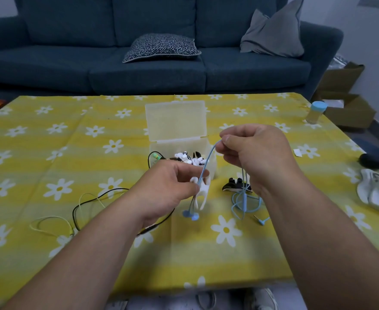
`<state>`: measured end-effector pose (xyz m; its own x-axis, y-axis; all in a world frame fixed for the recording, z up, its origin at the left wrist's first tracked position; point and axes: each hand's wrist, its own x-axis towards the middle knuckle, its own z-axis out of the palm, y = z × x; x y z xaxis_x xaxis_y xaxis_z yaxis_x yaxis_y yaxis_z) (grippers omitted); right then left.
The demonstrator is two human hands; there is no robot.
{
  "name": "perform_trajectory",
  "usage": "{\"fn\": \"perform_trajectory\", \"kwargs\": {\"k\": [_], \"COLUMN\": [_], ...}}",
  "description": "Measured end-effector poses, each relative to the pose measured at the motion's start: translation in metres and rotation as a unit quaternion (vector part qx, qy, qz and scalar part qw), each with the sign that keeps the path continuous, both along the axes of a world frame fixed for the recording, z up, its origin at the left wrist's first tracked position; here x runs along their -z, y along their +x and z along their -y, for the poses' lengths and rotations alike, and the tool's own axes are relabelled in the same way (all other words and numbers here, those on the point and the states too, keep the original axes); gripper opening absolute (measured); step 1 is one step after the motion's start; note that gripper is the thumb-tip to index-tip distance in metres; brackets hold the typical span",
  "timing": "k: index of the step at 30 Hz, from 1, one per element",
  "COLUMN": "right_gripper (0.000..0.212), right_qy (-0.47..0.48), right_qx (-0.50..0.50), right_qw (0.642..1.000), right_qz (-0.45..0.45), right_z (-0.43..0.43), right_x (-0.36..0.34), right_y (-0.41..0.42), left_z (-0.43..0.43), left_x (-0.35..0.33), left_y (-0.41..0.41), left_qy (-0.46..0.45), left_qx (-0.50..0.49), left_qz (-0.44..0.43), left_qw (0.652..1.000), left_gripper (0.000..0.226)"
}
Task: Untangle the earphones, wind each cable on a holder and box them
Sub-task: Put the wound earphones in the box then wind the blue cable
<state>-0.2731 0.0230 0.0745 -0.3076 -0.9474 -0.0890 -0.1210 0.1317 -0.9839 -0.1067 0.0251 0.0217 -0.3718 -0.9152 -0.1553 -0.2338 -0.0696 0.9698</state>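
Now: blue cable (207,161) slants up-right from white holder (203,192) to right hand (258,153), thumb and forefinger pinching it. Left hand (161,191) pinches holder just above table (94,166); slack coiled under right wrist, likely next wound.

tablecloth (50,153): yellow, white daisies | cable (206,162): light blue | holder (203,191): white | sofa (161,70): dark blue

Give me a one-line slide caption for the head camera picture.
Left hand holds a white holder while the right hand pinches the blue cable above a flowered table, open box behind.
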Motion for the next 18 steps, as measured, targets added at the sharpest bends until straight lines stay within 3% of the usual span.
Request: {"fn": "perform_trajectory", "kwargs": {"k": [18], "right_gripper": [0.013], "right_qy": [-0.016], "right_qx": [0.081], "right_qw": [0.996], "right_qz": [0.038], "right_z": [0.007], "right_x": [-0.001], "right_y": [-0.019], "left_z": [-0.009], "left_x": [-0.010], "left_y": [0.006], "left_qy": [-0.026], "left_qx": [0.068], "left_qz": [0.069], "left_qw": [0.995], "left_gripper": [0.030]}}
